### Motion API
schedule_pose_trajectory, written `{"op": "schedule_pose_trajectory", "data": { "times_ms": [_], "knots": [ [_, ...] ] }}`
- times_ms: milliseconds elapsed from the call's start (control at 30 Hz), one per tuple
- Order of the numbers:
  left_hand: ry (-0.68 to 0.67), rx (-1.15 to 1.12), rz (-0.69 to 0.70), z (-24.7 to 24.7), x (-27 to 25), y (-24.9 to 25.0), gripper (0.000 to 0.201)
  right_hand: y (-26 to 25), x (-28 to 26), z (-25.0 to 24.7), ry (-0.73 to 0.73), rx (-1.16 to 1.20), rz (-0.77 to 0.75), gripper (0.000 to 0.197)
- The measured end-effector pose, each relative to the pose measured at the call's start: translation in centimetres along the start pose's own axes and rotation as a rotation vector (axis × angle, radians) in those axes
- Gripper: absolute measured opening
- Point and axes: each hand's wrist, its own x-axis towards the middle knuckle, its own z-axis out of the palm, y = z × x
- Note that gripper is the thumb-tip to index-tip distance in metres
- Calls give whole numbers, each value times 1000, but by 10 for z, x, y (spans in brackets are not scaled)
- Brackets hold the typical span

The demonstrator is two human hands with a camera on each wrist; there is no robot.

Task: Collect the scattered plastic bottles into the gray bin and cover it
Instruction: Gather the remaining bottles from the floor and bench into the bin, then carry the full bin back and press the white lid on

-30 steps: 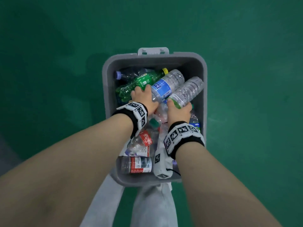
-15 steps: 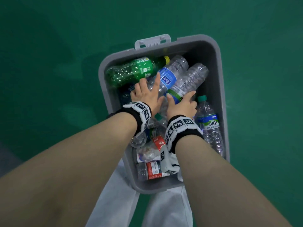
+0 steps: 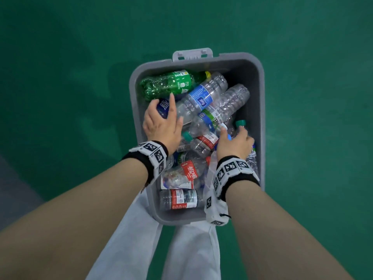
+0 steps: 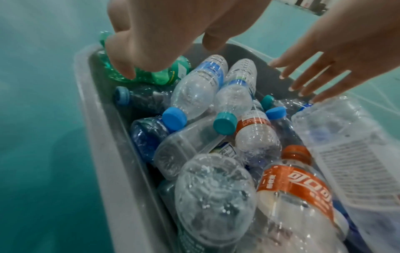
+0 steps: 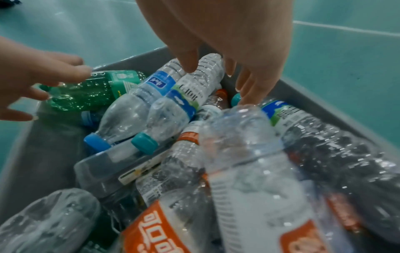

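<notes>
The gray bin [image 3: 134,110] stands on the green floor, filled with several plastic bottles. A green bottle [image 3: 169,83] lies at its far left, with a clear blue-labelled bottle [image 3: 201,98] beside it. My left hand [image 3: 163,116] hovers with spread, relaxed fingers over a dark blue bottle [image 3: 163,107] by the left wall and holds nothing. My right hand [image 3: 232,136] reaches down with straight fingers at the right side. Its fingertips [image 5: 249,95] touch a clear bottle with a teal cap [image 3: 241,123]. The left wrist view shows both hands [image 4: 164,34] [image 4: 324,71] open above the pile.
Red-labelled bottles [image 3: 187,172] fill the near end of the bin. A light latch tab [image 3: 191,54] sticks out from the far rim. My legs in pale trousers [image 3: 181,249] stand against the near wall. Green floor [image 3: 312,118] surrounds the bin.
Both hands have let go of the two clear bottles they held and moved apart. The left went toward the left wall, the right toward the teal-capped bottle.
</notes>
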Motion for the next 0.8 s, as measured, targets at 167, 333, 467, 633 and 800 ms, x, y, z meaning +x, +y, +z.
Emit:
{"op": "schedule_pose_trajectory", "data": {
  "times_ms": [167, 333, 467, 633, 800],
  "knots": [
    [123, 43, -27, -7, 1, -14, 61, 14, 11, -26, 65, -77, -39, 57],
    [8, -54, 36, -2, 21, -24, 58, 28, 32, -38, 48, -168, -77, 60],
    [-47, -100, 44, 10, 20, -20, 55, 34, 43, -39, -31, -227, -71, 69],
    [130, -327, -152, 14, -1, -16, 53, 43, 56, -38, -92, -225, -50, 75],
    [197, -619, -585, 25, -14, -43, 56, 43, 67, -39, -145, -177, -17, 71]
  ]
}}
